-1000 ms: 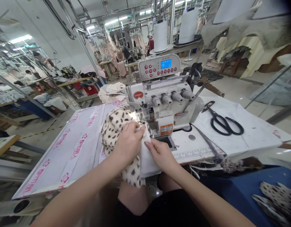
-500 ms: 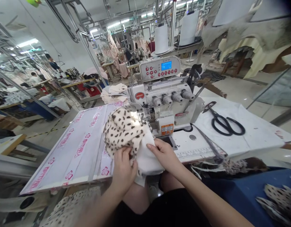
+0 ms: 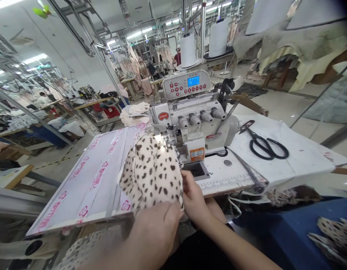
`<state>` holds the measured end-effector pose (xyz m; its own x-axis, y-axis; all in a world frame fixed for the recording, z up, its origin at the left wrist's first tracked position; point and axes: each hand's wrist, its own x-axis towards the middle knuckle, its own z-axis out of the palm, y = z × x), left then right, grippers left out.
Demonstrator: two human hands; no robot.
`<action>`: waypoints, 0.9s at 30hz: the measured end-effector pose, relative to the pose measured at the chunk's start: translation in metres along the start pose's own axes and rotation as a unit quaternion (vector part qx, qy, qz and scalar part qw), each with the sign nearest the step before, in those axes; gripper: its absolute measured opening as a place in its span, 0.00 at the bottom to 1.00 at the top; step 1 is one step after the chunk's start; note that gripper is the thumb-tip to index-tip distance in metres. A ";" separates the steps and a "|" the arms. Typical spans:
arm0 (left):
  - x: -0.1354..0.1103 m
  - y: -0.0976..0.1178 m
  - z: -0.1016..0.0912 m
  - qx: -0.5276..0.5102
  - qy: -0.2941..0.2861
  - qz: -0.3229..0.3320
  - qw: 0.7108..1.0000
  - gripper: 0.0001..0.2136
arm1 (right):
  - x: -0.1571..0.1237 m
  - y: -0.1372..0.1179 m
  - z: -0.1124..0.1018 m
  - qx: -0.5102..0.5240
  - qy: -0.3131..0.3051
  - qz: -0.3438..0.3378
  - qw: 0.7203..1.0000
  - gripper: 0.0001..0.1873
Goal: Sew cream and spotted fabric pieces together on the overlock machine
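Observation:
A cream fleece fabric piece with dark spots [image 3: 155, 170] lies under the lit needle area of a white overlock sewing machine [image 3: 197, 116]. Its spotted side faces up and spreads toward me. My left hand [image 3: 158, 228], somewhat blurred, is closed on the near edge of the fabric. At the right edge, beside the machine's front opening, my right hand [image 3: 193, 195] pinches the cloth; its fingertips are partly hidden behind the fabric. The two hands are close together.
Black-handled scissors [image 3: 267, 146] lie on the white-covered table at right. A plastic-wrapped board [image 3: 86, 176] with pink print extends left. Thread cones [image 3: 218, 35] stand behind the machine. Spotted scraps [image 3: 335, 236] rest on a blue container [image 3: 291, 232] at lower right.
The spotted fabric has been turned over and flattened, covering the white side seen before. My left hand has come nearer to me and to the right; my right hand has shifted down slightly.

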<state>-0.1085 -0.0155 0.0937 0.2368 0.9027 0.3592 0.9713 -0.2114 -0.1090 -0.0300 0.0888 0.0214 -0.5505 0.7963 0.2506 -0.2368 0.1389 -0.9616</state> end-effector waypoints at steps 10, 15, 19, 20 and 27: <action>0.019 -0.020 0.001 -0.137 -0.074 -0.016 0.988 0.11 | 0.007 -0.015 -0.021 -0.039 -0.083 0.048 0.995 0.17; 0.049 -0.061 0.008 -0.066 0.080 -0.129 0.986 0.12 | 0.005 -0.015 -0.027 0.056 -0.109 0.096 0.988 0.15; 0.053 -0.075 0.019 -0.034 0.045 -0.103 0.993 0.13 | 0.005 -0.012 -0.028 0.107 -0.120 0.112 0.981 0.12; 0.054 -0.077 0.019 -0.030 0.042 -0.099 0.994 0.13 | 0.006 -0.011 -0.028 0.108 -0.119 0.110 0.981 0.12; 0.068 -0.095 0.016 -0.040 0.003 -0.088 0.995 0.14 | 0.029 -0.009 -0.029 0.047 -0.096 0.093 0.990 0.16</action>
<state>-0.1851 0.0726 0.1135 0.0637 0.9260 0.3720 0.9963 -0.0805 0.0298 -0.0204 0.1275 0.0336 -0.7317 0.6747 0.0966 -0.1863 -0.0617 -0.9806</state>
